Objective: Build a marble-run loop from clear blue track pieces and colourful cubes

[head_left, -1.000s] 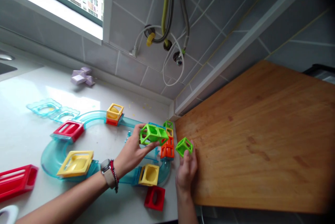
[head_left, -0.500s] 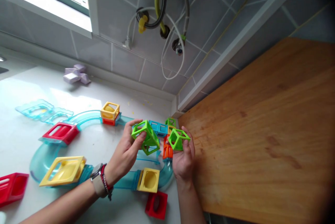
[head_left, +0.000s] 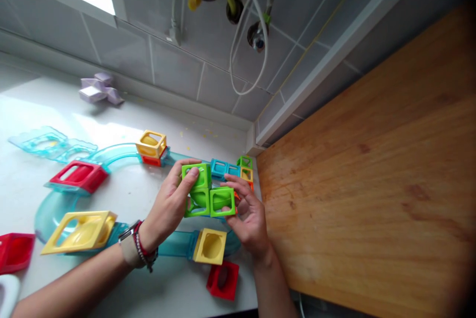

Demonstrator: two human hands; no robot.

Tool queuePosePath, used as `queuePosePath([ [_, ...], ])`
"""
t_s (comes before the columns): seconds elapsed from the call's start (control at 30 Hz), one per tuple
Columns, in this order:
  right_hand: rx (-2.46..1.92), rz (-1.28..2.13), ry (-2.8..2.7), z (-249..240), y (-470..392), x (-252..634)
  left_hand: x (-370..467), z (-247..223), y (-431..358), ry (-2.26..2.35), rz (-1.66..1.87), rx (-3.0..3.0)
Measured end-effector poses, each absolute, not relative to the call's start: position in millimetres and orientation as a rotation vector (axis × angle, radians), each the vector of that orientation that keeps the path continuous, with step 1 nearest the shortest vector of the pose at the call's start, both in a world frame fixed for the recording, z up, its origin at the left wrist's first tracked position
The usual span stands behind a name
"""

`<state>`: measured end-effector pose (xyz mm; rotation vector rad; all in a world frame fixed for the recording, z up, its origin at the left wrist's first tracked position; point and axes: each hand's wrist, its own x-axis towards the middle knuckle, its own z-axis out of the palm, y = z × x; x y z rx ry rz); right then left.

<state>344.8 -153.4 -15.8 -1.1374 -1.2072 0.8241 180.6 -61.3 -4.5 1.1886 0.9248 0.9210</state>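
Note:
My left hand [head_left: 171,199] pinches a stack of two green open-sided cubes [head_left: 197,177], thumb on the upper one. My right hand [head_left: 248,216] holds a single green cube [head_left: 222,201] by its right side. That cube's left face sits against the lower cube of the stack, so the three form an L shape. Behind the hands stand blue cubes [head_left: 219,168], a yellow cube [head_left: 246,174] and another green cube [head_left: 245,162]. Orange pieces there are partly hidden by my right hand.
A translucent blue track [head_left: 174,244] loops over the white counter [head_left: 148,291], carrying a red block [head_left: 79,177] and yellow blocks [head_left: 82,231]. Loose red blocks [head_left: 223,280] lie nearby. A lilac object [head_left: 99,89] is by the wall; a wooden board [head_left: 364,184] fills the right.
The single green cube in my right hand has moved left and now meets the two-cube stack. The stack has turned upright, and the view has shifted slightly.

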Motion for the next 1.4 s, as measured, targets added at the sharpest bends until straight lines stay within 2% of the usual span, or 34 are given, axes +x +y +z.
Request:
queuePosePath([
  [0.53, -1.093, 0.81, -1.088, -25.0, -153.4, 339.1, 182.2, -14.4, -66.1, 0.795, 0.799, 1.19],
  [0.73, -1.111, 0.907, -1.111, -17.0, -158.9, 335.5, 180.7, -12.4, -64.3, 0.852, 0.893, 1.276],
  [0.9, -1.222, 0.856, -1.016, -24.4, -156.8, 343.3, 180.2, -10.4, -63.1, 0.848, 0.961, 1.334],
  [1.17, -1.222, 1.018, -0.891, -27.1, -158.6, 347.6, 181.5, -12.1, -62.6, 0.821, 0.869, 1.333],
  [1.4, -1.211, 0.983, -1.044, -18.6, -160.3, 343.9, 180.8, -10.3, -60.7, 0.833, 0.895, 1.228],
])
